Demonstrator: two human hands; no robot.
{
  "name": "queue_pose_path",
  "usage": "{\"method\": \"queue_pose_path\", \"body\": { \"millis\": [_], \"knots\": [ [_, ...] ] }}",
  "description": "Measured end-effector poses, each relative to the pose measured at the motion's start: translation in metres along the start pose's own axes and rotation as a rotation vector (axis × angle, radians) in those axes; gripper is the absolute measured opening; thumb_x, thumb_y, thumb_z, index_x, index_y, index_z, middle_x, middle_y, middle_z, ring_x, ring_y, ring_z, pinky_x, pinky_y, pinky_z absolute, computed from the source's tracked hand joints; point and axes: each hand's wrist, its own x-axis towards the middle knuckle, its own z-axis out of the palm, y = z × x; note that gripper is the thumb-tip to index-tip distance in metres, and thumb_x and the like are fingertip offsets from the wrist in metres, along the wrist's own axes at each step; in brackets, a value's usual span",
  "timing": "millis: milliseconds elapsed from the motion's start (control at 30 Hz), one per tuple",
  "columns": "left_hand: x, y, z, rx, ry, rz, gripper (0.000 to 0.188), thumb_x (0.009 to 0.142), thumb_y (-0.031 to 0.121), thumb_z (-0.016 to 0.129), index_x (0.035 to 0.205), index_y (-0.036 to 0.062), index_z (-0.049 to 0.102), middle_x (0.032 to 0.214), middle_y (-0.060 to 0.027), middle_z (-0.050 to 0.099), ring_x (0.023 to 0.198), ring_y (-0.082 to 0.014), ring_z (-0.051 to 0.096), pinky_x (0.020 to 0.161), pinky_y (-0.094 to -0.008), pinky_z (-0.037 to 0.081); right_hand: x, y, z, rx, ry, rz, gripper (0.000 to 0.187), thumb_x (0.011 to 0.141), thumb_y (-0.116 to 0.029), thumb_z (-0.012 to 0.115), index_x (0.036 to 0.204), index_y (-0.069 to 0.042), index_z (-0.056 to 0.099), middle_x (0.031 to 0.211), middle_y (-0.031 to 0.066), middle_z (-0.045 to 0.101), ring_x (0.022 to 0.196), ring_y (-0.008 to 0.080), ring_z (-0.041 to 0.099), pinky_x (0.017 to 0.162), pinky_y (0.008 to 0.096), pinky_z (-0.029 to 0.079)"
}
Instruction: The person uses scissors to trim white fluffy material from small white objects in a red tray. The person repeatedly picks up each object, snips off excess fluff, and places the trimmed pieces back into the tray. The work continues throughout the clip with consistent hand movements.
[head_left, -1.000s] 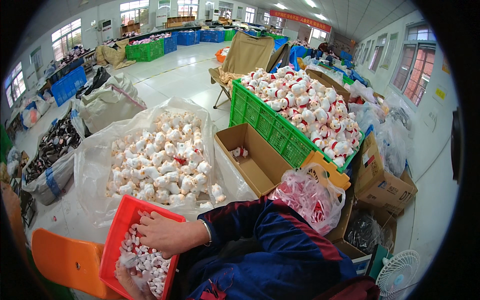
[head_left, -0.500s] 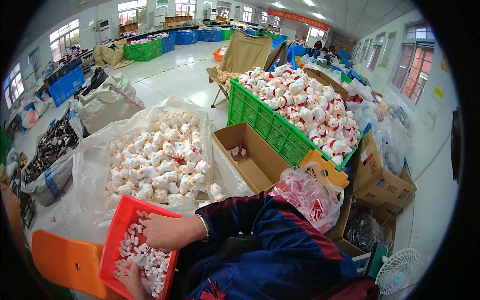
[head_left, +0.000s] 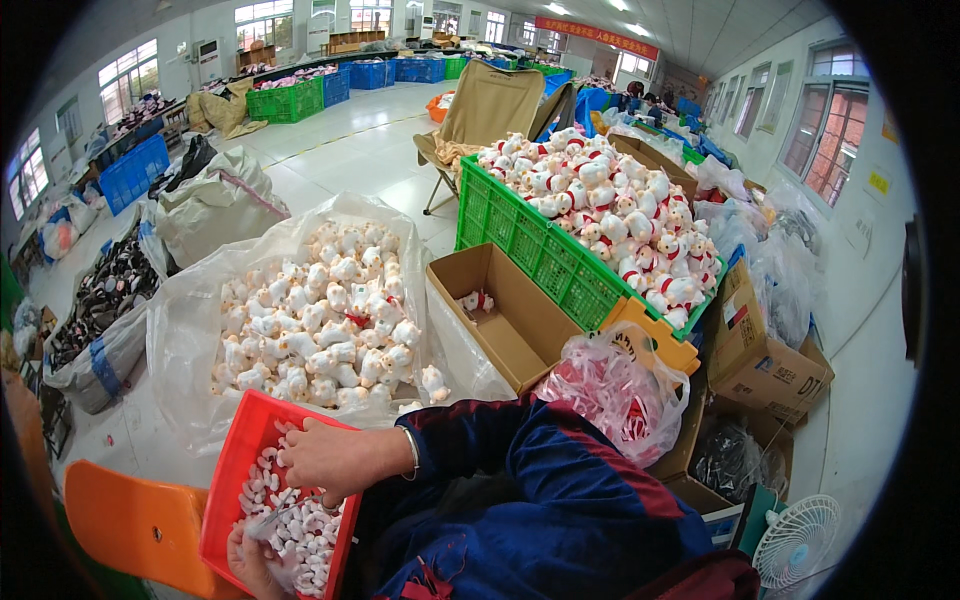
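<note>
A red plastic bin [head_left: 222, 500] holds many small curved white plush pieces [head_left: 312, 530]. Over its upper part is my right hand [head_left: 328, 458], its fingers curled and a bracelet round the wrist. A slim metallic-looking tool [head_left: 290, 508] runs from under that hand toward the left one; its exact kind is blurred. At the bin's lower left, my left hand [head_left: 252, 560] is closed, with a whitish plush piece at its fingertips. Part of this grip is smeared. Just beyond the bin, an open clear plastic sack [head_left: 180, 330] is spread round white plush toys [head_left: 320, 320].
An orange chair [head_left: 130, 525] stands left of the bin. Ahead to the right are an open cardboard box [head_left: 520, 345] and a green crate [head_left: 520, 230] heaped with red-scarfed plush toys. A bag of pink strips [head_left: 610, 400] lies by my right arm. A small fan [head_left: 795, 540] stands lower right.
My left hand has shifted slightly left and down within the bin. The right hand has moved a little to the right and turned, so more of the metallic tool shows.
</note>
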Motion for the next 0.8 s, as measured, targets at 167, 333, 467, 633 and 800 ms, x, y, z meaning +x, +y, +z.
{"method": "queue_pose_path", "body": {
  "millis": [167, 333, 467, 633, 800],
  "knots": [
    [0.000, 0.000, 0.003, 0.026, -0.015, 0.034, 0.019, 0.095, 0.015, 0.067, 0.107, 0.0003, 0.067, 0.075, -0.0008, 0.058, 0.063, -0.0091, 0.051, 0.059, -0.0227, 0.041, 0.004, 0.000, 0.009, -0.046, -0.093, 0.043, 0.020, 0.073, -0.027, 0.076, 0.086, -0.011, 0.076, 0.091, 0.0064, 0.067, 0.098, 0.0273, 0.063, 0.076, 0.0439, 0.043],
    [0.007, -0.020, -0.009, 0.115, -0.027, 0.117, 0.016, 0.094, 0.013, 0.068, 0.105, 0.0011, 0.069, 0.080, -0.0008, 0.061, 0.065, -0.0081, 0.052, 0.060, -0.0217, 0.041, 0.010, -0.005, 0.012, -0.059, -0.163, 0.032, 0.023, 0.073, -0.027, 0.077, 0.089, -0.011, 0.075, 0.089, 0.0067, 0.067, 0.098, 0.0285, 0.062, 0.077, 0.0445, 0.043],
    [0.001, 0.000, -0.003, 0.023, 0.051, 0.082, 0.019, 0.094, 0.018, 0.067, 0.104, 0.0027, 0.069, 0.082, -0.0006, 0.062, 0.066, -0.0089, 0.051, 0.060, -0.0228, 0.040, 0.003, -0.001, 0.010, 0.024, -0.035, 0.038, 0.040, 0.067, -0.031, 0.083, 0.097, -0.007, 0.072, 0.101, 0.0100, 0.065, 0.109, 0.0309, 0.056, 0.083, 0.0451, 0.044],
    [-0.002, 0.009, -0.006, -0.122, 0.004, 0.039, 0.020, 0.094, 0.023, 0.064, 0.103, 0.0049, 0.069, 0.081, 0.0005, 0.061, 0.064, -0.0100, 0.048, 0.059, -0.0237, 0.038, 0.000, -0.002, 0.018, 0.103, 0.127, -0.002, 0.050, 0.063, -0.032, 0.086, 0.101, -0.004, 0.070, 0.110, 0.0124, 0.062, 0.115, 0.0327, 0.051, 0.087, 0.0450, 0.044],
    [-0.004, 0.007, 0.000, -0.056, -0.012, 0.051, 0.018, 0.095, 0.021, 0.064, 0.101, 0.0056, 0.069, 0.079, 0.0012, 0.059, 0.062, -0.0091, 0.046, 0.058, -0.0230, 0.036, 0.005, -0.006, 0.022, 0.073, 0.037, 0.025, 0.034, 0.069, -0.030, 0.082, 0.095, -0.010, 0.073, 0.098, 0.0086, 0.065, 0.107, 0.0297, 0.058, 0.080, 0.0443, 0.042]
  ]
}}
